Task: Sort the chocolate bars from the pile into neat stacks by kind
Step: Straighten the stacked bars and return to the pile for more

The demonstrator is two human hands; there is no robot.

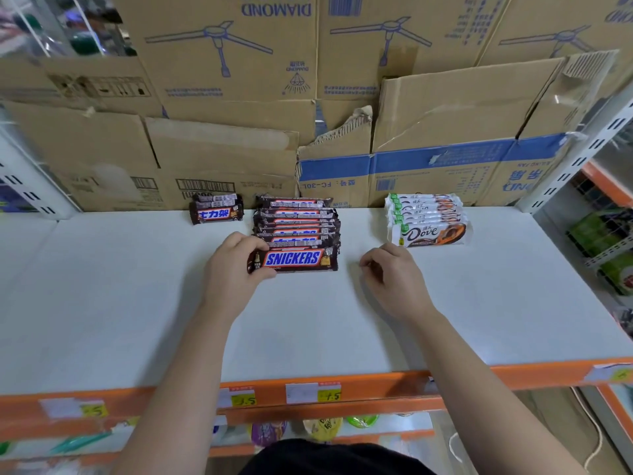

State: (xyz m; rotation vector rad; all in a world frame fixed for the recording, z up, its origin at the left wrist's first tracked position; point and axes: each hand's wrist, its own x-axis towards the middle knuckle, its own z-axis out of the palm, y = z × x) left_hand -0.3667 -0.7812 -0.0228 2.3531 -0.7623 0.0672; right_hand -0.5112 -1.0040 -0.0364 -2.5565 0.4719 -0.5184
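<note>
Left hand (236,265) is curled round the left end of the front Snickers bar (294,259), thumb on the near edge and fingers over the far edge, label facing up. My guess is it's squaring that bar against the row of big Snickers (296,221) just behind it, so the line stays tidy and runs straight back toward the cardboard boxes (222,63).

Right hand (390,272) sits right of centre with its fingers loosely curled and nothing in it. It's near the bar's right end but not touching it, probably waiting to nudge that end in.

Every bar I can see on the white shelf (137,303) sits in a group by kind: small Snickers (216,210) in a short stack up and left of the gripping hand, the big ones dead centre, and the white Dove bars (428,221) up and right of the idle hand, well apart from the brown ones. Looks close to finished.
</note>
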